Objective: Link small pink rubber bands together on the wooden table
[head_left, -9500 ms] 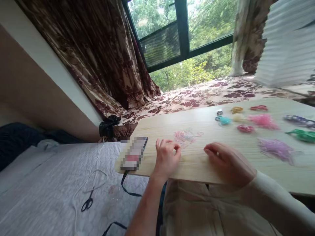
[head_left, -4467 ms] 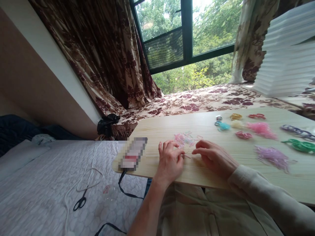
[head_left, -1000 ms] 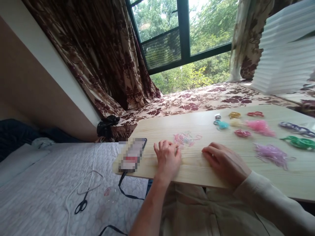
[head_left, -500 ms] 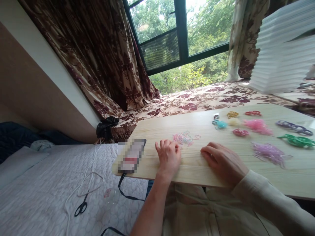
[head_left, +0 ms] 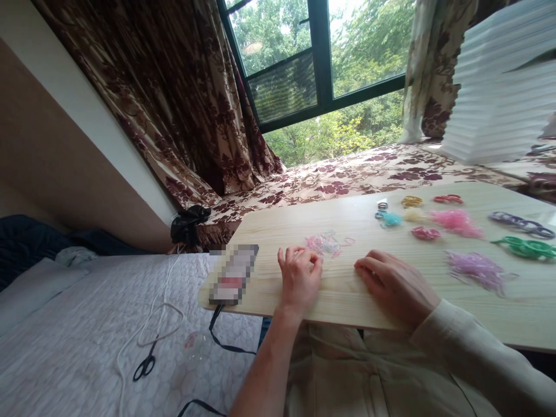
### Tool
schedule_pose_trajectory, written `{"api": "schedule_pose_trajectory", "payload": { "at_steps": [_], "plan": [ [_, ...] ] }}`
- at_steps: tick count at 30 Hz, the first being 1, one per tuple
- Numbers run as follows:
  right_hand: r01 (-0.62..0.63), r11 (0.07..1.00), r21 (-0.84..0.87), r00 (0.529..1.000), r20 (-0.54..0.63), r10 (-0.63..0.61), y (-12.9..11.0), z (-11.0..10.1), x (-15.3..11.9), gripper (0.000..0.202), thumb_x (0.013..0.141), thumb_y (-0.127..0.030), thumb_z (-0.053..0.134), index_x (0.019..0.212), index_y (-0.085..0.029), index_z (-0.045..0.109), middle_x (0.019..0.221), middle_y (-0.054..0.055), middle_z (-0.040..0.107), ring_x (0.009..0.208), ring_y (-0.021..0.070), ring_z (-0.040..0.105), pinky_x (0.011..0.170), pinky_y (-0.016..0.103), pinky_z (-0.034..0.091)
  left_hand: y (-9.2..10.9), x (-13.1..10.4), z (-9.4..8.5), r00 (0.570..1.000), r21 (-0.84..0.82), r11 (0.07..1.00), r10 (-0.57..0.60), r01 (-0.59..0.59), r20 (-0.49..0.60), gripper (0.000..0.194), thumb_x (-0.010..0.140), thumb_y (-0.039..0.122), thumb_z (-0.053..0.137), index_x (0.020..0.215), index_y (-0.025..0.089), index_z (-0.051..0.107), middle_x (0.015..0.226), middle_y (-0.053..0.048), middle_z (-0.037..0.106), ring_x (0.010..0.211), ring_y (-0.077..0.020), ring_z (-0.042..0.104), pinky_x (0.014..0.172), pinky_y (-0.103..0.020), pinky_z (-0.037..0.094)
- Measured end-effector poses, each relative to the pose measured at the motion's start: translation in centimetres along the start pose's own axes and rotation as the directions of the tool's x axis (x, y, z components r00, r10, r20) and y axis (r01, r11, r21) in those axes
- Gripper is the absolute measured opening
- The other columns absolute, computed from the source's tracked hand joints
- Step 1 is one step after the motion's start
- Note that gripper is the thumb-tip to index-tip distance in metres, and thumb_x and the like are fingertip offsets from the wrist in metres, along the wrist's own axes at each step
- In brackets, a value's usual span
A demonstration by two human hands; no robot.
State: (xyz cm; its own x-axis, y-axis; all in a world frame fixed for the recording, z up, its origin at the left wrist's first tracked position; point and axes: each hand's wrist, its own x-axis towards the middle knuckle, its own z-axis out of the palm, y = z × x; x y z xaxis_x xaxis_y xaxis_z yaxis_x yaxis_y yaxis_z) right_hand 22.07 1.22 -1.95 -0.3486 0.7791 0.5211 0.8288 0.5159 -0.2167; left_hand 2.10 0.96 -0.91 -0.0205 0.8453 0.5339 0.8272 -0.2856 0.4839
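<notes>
Apparently, mixed strands [head_left: 324,244] are left loose just beyond the left hand [head_left: 300,281], colour-grouped bunches [head_left: 475,269] are set beyond the right hand [head_left: 397,284], and whatever either loosely curled grip contains cannot be told.

Home, prob. bdrm: quilted bed [head_left: 82,330], floral curtains [head_left: 178,92], lg. window [head_left: 322,63] (trees [head_left: 373,46] o/s).
</notes>
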Motion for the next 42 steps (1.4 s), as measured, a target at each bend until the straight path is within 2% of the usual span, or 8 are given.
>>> {"api": "schedule_pose_trajectory", "payload": {
  "at_steps": [12, 20, 24, 30, 36, 39, 42],
  "plan": [
    [-0.004, 1.0, 0.01, 1.0, 0.0, 0.004, -0.1, -0.1, 0.1, 0.028, 0.093, -0.028, 0.043, 0.082, -0.022, 0.068, 0.081, 0.004, 0.067, 0.073, 0.0163, 0.061, 0.065, 0.03, 0.04, -0.2, 0.0, 0.0, 0.999, 0.004, 0.999, 0.041, -0.041, 0.02, 0.017, 0.091, 0.018, 0.058, 0.076, 0.023, 0.066, 0.092, -0.003, 0.072, 0.108, -0.0213, 0.059, 0.114, -0.052, 0.028],
    [-0.016, 1.0, -0.002, 1.0, 0.013, 0.016, 0.0, 0.0, 0.0, 0.028, 0.093, -0.029, 0.044, 0.083, -0.022, 0.069, 0.081, 0.004, 0.066, 0.074, 0.0173, 0.062, 0.065, 0.03, 0.041, -0.2, 0.0, 0.0, 0.999, -0.027, 0.999, 0.044, -0.044, 0.003, 0.016, 0.089, 0.013, 0.059, 0.077, 0.022, 0.065, 0.093, -0.003, 0.073, 0.108, -0.0208, 0.059, 0.113, -0.051, 0.029],
    [-0.022, 0.995, 0.101, 1.0, 0.006, 0.021, -0.1, -0.2, 0.5, 0.026, 0.091, -0.026, 0.044, 0.09, -0.022, 0.07, 0.084, 0.005, 0.069, 0.071, 0.0162, 0.063, 0.064, 0.029, 0.044, -0.1, -0.1, -0.1, 0.997, -0.036, 0.997, 0.071, -0.071, 0.013, 0.015, 0.09, 0.014, 0.058, 0.079, 0.022, 0.065, 0.094, -0.002, 0.073, 0.108, -0.0207, 0.059, 0.115, -0.052, 0.026],
    [-0.058, 0.938, 0.342, 0.998, 0.001, 0.062, -1.3, 0.2, 2.2, 0.024, 0.086, -0.033, 0.053, 0.099, -0.023, 0.071, 0.085, 0.004, 0.068, 0.067, 0.0146, 0.061, 0.062, 0.029, 0.048, 0.0, -0.1, -0.4, 0.993, -0.065, 0.992, 0.113, -0.111, 0.027, 0.014, 0.092, 0.016, 0.056, 0.081, 0.022, 0.063, 0.096, -0.002, 0.072, 0.107, -0.0199, 0.059, 0.116, -0.05, 0.028],
    [-0.066, 0.908, 0.415, 0.998, 0.044, 0.053, -1.9, 1.5, 3.0, 0.026, 0.082, -0.03, 0.057, 0.102, -0.023, 0.071, 0.076, 0.0, 0.064, 0.058, 0.0117, 0.058, 0.059, 0.027, 0.049, 0.3, 0.0, -0.6, 0.992, -0.126, 0.987, 0.112, -0.104, 0.06, 0.015, 0.094, 0.018, 0.053, 0.082, 0.023, 0.061, 0.094, -0.002, 0.071, 0.104, -0.0187, 0.06, 0.114, -0.047, 0.031],
    [-0.07, 0.9, 0.431, 0.997, 0.042, 0.058, -2.0, 1.6, 3.1, 0.022, 0.082, -0.031, 0.058, 0.097, -0.022, 0.071, 0.074, 0.0, 0.063, 0.061, 0.0122, 0.058, 0.061, 0.027, 0.049, 0.3, 0.0, -0.6, 0.99, -0.15, 0.982, 0.127, -0.117, 0.058, 0.015, 0.094, 0.017, 0.053, 0.082, 0.022, 0.06, 0.093, -0.001, 0.07, 0.102, -0.0181, 0.06, 0.115, -0.046, 0.03],
    [-0.067, 0.891, 0.448, 0.998, 0.041, 0.054, -2.1, 1.5, 3.3, 0.017, 0.083, -0.033, 0.057, 0.084, -0.021, 0.071, 0.073, 0.001, 0.062, 0.062, 0.0124, 0.059, 0.061, 0.027, 0.049, 0.2, 0.0, -0.5, 0.989, -0.152, 0.98, 0.135, -0.125, 0.058, 0.014, 0.094, 0.018, 0.053, 0.082, 0.022, 0.059, 0.093, -0.001, 0.07, 0.102, -0.0181, 0.06, 0.115, -0.046, 0.029]
  ]
}}
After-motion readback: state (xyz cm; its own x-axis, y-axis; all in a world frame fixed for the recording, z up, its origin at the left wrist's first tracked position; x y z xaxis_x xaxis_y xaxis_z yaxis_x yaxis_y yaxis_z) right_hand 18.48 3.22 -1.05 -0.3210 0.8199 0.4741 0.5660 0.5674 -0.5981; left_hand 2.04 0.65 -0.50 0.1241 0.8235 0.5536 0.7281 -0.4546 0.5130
